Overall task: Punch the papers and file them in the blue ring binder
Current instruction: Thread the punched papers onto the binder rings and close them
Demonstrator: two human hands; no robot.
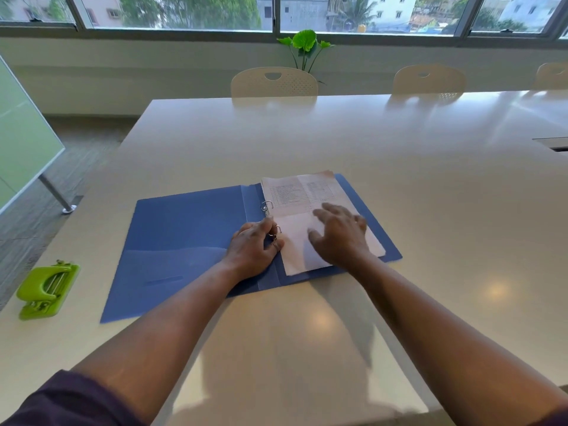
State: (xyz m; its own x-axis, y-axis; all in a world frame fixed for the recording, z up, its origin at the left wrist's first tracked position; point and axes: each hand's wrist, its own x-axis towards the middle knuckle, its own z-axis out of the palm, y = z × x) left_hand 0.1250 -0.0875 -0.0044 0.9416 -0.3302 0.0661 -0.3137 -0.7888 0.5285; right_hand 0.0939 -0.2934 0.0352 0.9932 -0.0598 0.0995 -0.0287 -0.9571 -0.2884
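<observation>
The blue ring binder point(184, 238) lies open and flat on the white table point(430, 210). A stack of papers point(298, 192) sits on its right half, threaded on two metal rings point(266, 206) at the spine. My left hand point(253, 250) is at the lower ring, its fingers curled round the ring mechanism. My right hand point(339, 235) rests flat on the papers with fingers spread, slightly blurred. The green hole punch point(47, 290) stands apart at the table's left edge.
Cream chairs point(273, 83) line the far side of the table, with a potted plant point(305, 46) on the sill behind. A green glass partition point(21, 142) on a metal leg stands to the left. A recessed slot point(553, 142) marks the table's right side.
</observation>
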